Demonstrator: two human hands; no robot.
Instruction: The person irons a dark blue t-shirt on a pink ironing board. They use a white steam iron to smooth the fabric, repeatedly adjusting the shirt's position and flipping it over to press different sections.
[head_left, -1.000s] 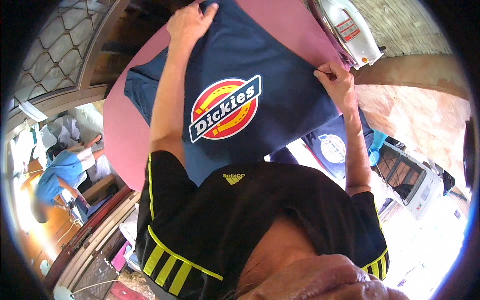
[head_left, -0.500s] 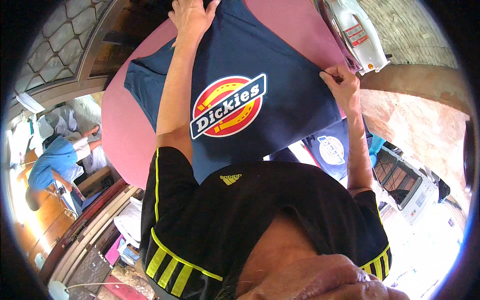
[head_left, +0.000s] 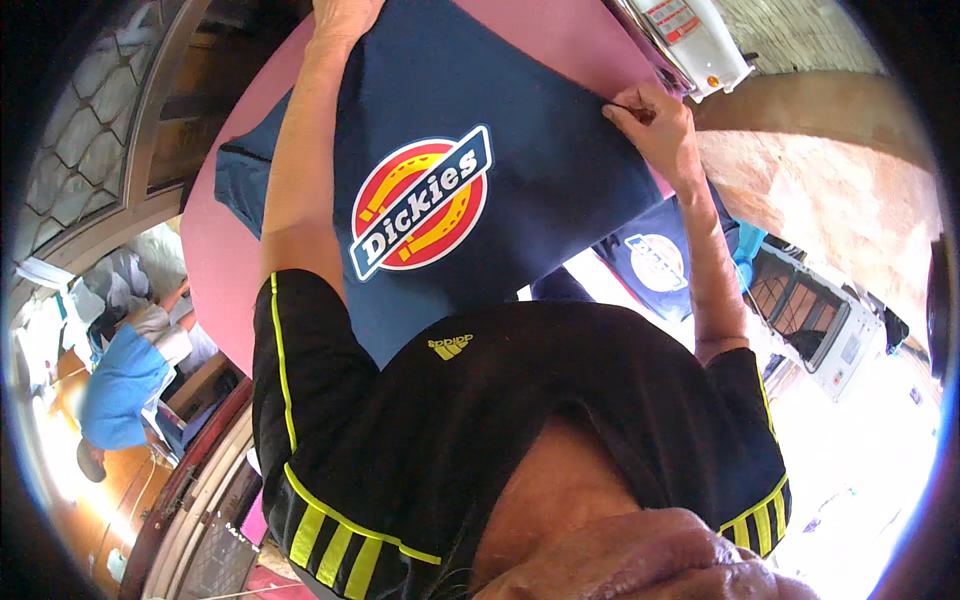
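A navy blue T-shirt [head_left: 520,130] lies spread flat on a pink bench [head_left: 215,270], its front turned up, showing a round red and yellow emblem crossed by a slanted dark blue banner with white lettering. The left hand [head_left: 345,15] rests on the shirt at the far end, near the top edge of the view; only part of it shows, and whether its fingers are apart or together cannot be told. The left forearm runs along the shirt's left half, lying over the cloth. The right hand [head_left: 655,125] sits at the shirt's right edge, its fingers [head_left: 625,108] pinched together on the fabric there. One sleeve [head_left: 240,180] of the shirt spreads out to the left on the pink surface. Just past the right hand, at the bench's far right corner, stands a white machine [head_left: 690,35] with a red label. Below the right forearm another dark blue garment [head_left: 650,260] with a round white and blue print hangs beside the bench. Further right stands a white appliance [head_left: 815,320] with a dark grille. At the lower left a person in a light blue top [head_left: 115,385] bends over some work, well apart from the bench
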